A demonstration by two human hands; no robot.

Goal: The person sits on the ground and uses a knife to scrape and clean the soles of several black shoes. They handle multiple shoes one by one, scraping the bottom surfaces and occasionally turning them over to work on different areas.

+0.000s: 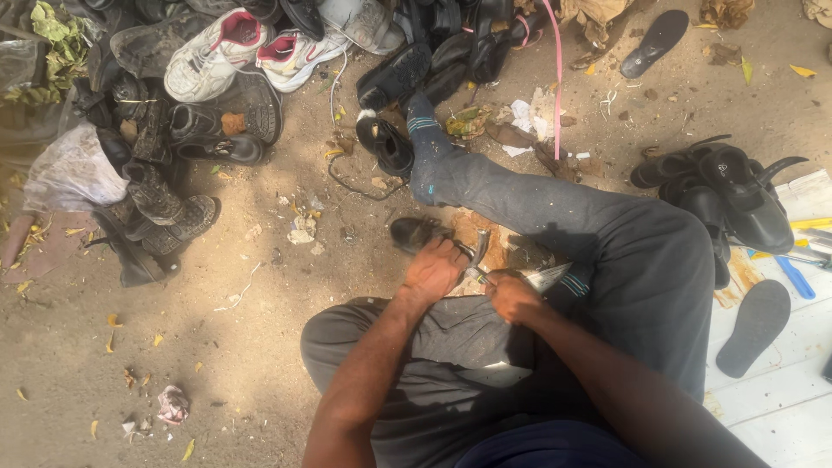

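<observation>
left hand point(431, 270): clamped down over a dark shoe point(414, 232), pinning it on something low in front of the knees. Only the shoe's toe end pokes out past the knuckles.
right hand point(513, 297): fist closed round the handle of a hammer-like metal tool point(476, 251). Its head sits right beside the left hand's fingers, just about touching the shoe.
doing it well: my take, keep the left thumb and fingertips back from where the tool head lands and go with short, controlled strokes. The shoe looks like it could roll, so firm downward pressure matters more than swing.
tight spots: the bent legs in dark trousers point(607, 234) box the work in on the right and behind, so elbow room for the right arm is pretty cramped.
open room: the bare dirt ground point(217, 364) to the left is mostly free, just leaves and scraps of litter.
clutter ahead: a big pile of shoes with white sneakers point(217, 52) on top, well apart from the hands.
right edge: black sandals point(737, 191), a loose black sole point(756, 325) and a blue-handled tool point(793, 277) lie on pale boards point(780, 390), near but out of the swing path, I reckon.
</observation>
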